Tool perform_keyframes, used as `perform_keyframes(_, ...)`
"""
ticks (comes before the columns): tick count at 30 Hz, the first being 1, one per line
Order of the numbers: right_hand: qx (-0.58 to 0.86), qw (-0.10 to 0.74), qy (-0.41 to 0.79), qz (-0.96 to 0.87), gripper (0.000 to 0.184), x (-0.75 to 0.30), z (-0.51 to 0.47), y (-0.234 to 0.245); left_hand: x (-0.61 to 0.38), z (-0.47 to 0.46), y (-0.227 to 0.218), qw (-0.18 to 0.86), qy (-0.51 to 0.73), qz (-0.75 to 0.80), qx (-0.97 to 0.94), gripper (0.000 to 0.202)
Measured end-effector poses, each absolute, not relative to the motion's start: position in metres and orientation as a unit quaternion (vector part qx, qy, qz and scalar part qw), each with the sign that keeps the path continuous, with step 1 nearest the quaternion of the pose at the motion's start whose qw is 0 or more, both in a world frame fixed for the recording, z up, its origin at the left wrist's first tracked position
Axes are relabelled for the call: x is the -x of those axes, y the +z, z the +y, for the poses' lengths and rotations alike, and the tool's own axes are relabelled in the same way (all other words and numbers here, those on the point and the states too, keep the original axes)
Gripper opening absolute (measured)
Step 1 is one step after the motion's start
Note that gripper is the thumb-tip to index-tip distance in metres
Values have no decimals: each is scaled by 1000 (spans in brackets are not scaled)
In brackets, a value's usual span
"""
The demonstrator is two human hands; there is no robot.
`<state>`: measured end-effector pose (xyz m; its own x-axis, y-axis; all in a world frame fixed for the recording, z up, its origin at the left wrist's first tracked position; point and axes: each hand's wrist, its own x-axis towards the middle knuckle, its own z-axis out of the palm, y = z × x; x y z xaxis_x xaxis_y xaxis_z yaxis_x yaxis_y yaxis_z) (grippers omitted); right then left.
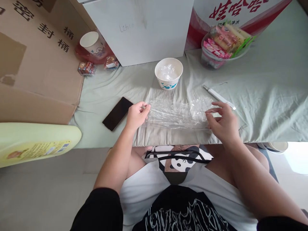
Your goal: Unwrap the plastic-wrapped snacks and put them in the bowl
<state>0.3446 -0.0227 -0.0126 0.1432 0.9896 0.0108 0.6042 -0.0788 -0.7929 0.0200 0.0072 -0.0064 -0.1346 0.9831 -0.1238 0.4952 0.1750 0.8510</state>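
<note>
A sheet of clear plastic wrap (176, 112) lies stretched across the pale green cloth (264, 106) near the table's front edge. My left hand (136, 115) pinches the wrap's left end between thumb and fingers. My right hand (222, 123) is at the wrap's right end, thumb and fingertips closed on its edge while the other fingers are spread. Behind the wrap stands a white paper bowl (168, 73) with blue markings and crumpled clear plastic inside.
A black phone (117, 113) lies left of my left hand. A white utility knife (218, 96) lies beyond my right hand. A cardboard box (36, 57), a paper cup (90, 43), a white box (141, 29) and a bowl of snacks (222, 46) stand behind.
</note>
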Motion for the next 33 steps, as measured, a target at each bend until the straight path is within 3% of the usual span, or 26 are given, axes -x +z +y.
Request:
perform_keyframes(6,696,163,138,-686,52,-338,-25,-14,-34,16,-16,169,268,724,-613,14)
perform_keyframes(11,620,109,106,-770,65,-339,-40,-12,-43,30,-24,145,234,644,-714,54)
perform_keyframes(14,548,108,175,-810,66,-346,-45,-5,-45,31,-24,221,215,565,-765,44)
perform_keyframes(19,481,226,260,-806,68,-335,-20,11,-54,15,-8,398,263,436,-763,32)
perform_keyframes(21,459,200,313,-807,64,-325,-3,13,-57,10,4,457,293,385,-746,27)
perform_keyframes(25,438,124,467,-758,21,-313,14,12,-51,11,15,558,418,328,-638,55)
perform_keyframes(28,497,242,541,-634,21,-305,12,7,-46,14,3,642,478,365,-475,70)
perform_keyframes(30,528,325,562,-548,25,-296,8,2,-50,13,-9,712,427,375,-412,80)
perform_keyframes(33,533,364,588,-488,33,-281,5,-5,-62,10,-20,729,338,402,-440,80)
